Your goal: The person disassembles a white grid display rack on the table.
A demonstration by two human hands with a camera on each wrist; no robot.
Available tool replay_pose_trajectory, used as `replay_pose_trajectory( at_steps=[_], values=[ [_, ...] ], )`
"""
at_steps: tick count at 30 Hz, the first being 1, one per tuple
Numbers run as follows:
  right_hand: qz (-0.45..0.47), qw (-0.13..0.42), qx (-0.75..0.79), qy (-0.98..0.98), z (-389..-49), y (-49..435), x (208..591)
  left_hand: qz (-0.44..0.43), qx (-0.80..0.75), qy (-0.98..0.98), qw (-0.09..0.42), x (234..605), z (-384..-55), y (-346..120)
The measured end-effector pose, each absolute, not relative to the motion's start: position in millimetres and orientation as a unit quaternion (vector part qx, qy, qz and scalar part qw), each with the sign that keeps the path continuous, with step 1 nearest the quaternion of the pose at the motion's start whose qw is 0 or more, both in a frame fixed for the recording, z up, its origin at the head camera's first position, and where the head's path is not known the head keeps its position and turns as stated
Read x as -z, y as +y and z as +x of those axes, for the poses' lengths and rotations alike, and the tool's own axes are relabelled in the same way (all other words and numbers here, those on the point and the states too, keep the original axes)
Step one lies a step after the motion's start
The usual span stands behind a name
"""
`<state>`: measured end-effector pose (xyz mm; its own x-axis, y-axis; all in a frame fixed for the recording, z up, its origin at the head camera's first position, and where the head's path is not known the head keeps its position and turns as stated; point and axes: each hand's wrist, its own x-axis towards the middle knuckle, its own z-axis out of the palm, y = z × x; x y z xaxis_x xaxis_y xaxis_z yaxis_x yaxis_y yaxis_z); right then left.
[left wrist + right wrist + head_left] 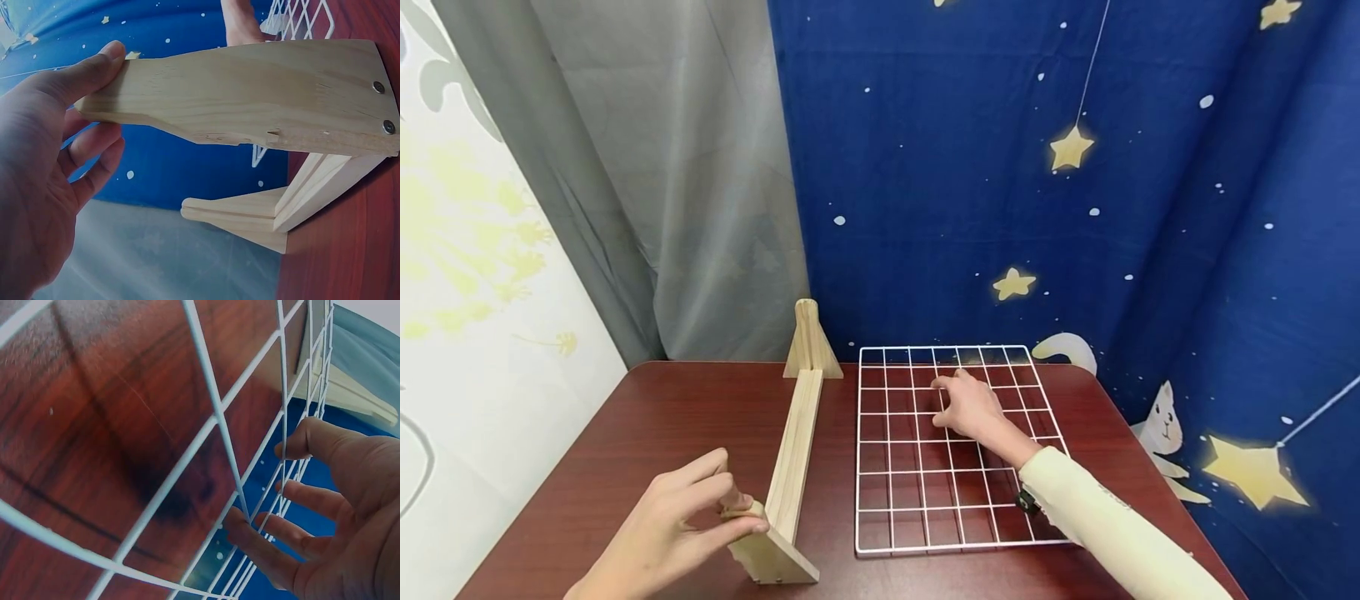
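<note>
My left hand [670, 521] pinches the rounded top of the near end piece of a pale wooden stand [793, 467] between thumb and fingers. Two screws show low on that end piece in the left wrist view. The stand has a long crossbar, and its tapered far end piece [811, 342] stands upright. To the right, a white wire grid panel [901, 510] is over the table, its far edge appearing raised. My right hand [973, 408] grips the wires of the grid toward its far part, with fingers bent at the openings. Some fingertips are partly hidden behind wires.
The dark red wooden table [647, 433] ends just behind the stand and grid. Behind it hang a blue star-patterned curtain [940, 208] and a grey curtain [722, 208]. A white patterned surface [467, 250] is on the left.
</note>
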<state>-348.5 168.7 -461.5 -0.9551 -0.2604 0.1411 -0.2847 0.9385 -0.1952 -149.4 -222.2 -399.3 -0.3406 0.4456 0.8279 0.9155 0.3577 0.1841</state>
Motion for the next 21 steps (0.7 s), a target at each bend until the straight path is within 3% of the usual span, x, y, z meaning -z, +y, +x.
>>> replay_pose_trajectory(
  at_steps=[21],
  values=[
    [0.115, 0.015, -0.097, -0.989, -357.7, 137.9, 479.8, -0.416, 0.316, -0.778, 0.348, 405.7, -161.3, -233.3]
  ],
)
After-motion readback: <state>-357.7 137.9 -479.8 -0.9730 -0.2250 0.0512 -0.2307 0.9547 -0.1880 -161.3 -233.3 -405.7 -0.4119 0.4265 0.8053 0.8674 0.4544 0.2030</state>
